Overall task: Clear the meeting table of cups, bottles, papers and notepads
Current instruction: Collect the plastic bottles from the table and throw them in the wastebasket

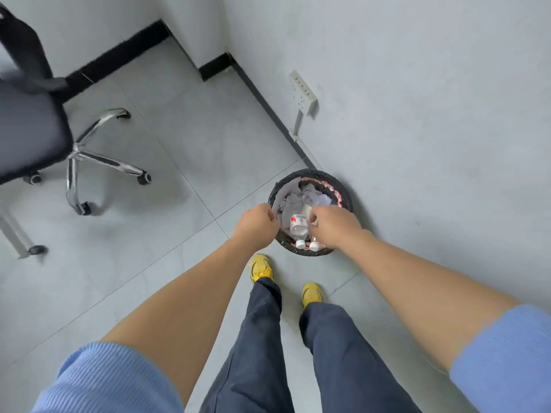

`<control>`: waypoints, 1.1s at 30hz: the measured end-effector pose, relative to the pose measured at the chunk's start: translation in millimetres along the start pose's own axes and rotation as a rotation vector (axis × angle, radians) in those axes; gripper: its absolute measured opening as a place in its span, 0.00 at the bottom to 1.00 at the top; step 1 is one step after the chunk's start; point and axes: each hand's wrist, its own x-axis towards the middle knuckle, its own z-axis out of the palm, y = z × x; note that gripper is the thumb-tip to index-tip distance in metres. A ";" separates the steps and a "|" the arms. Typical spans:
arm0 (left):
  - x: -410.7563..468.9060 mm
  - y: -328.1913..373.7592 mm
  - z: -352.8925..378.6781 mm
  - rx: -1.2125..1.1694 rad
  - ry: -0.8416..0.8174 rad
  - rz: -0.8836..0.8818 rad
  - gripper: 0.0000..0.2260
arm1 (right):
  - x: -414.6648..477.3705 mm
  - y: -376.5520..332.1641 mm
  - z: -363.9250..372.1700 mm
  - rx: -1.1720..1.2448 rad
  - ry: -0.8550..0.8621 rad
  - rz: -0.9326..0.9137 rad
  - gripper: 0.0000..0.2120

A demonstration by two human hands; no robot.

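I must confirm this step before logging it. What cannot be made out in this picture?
Head view:
Left hand: curled fingers face away; its own back hides whether it holds anything.
Right hand: fingertips overlap the bottle; whether they grip it is unclear.
Second bottle: only its cap shows; the right hand covers the rest.
Meeting table: outside the frame.
Chair: blurred, cut by the left edge.

Pale blue ribbed sleeves [113, 380] pushed up, dark navy trousers [262, 353], yellow shoes [261, 268], seemingly black-laced
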 end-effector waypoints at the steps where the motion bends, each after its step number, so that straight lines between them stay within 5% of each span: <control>1: -20.1 1.7 -8.4 -0.007 0.023 -0.003 0.03 | -13.7 -7.7 -13.2 -0.028 0.018 -0.029 0.11; 7: -143.6 5.0 -47.6 -0.052 0.207 -0.046 0.09 | -92.3 -51.4 -75.2 -0.397 0.104 -0.304 0.12; 17: -406.3 -41.5 -86.5 -0.124 0.782 -0.216 0.05 | -266.8 -181.4 -101.0 -0.891 0.272 -0.824 0.15; 26: -672.7 -166.1 -30.7 -0.215 1.114 -0.575 0.11 | -489.6 -347.4 -3.9 -1.028 0.427 -1.382 0.14; 33: -865.2 -274.0 90.9 -0.334 1.195 -0.855 0.09 | -663.7 -424.7 169.7 -1.090 0.367 -1.703 0.14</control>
